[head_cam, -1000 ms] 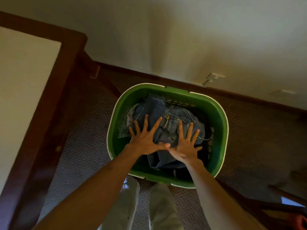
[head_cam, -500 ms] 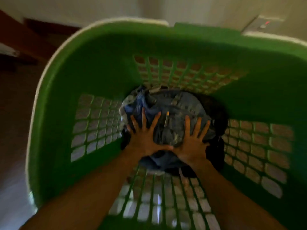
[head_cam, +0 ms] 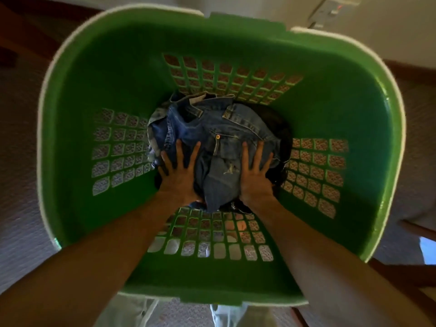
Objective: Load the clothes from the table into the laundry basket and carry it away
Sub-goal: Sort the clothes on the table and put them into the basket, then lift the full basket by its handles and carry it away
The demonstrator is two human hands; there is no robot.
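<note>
A green laundry basket point(head_cam: 99, 74) with a white rim and latticed walls fills the view, seen from straight above. At its bottom lies a bundle of blue denim jeans point(head_cam: 226, 128) over darker clothes point(head_cam: 280, 128). Both my arms reach down into the basket. My left hand point(head_cam: 178, 174) presses flat on the left side of the jeans, fingers spread and straight. My right hand point(head_cam: 254, 177) presses the right side the same way. The two hands lie apart, with a fold of denim between them.
The basket stands on patterned carpet point(head_cam: 21, 185). A pale wall with a socket point(head_cam: 330, 10) and a dark skirting board point(head_cam: 410, 69) lie beyond it. Dark wooden furniture point(head_cam: 14, 38) shows at the upper left, my trouser legs point(head_cam: 132, 315) below.
My head has dropped close over the basket, so it now fills the view. My hands have slid apart on the jeans and pushed the pile deeper.
</note>
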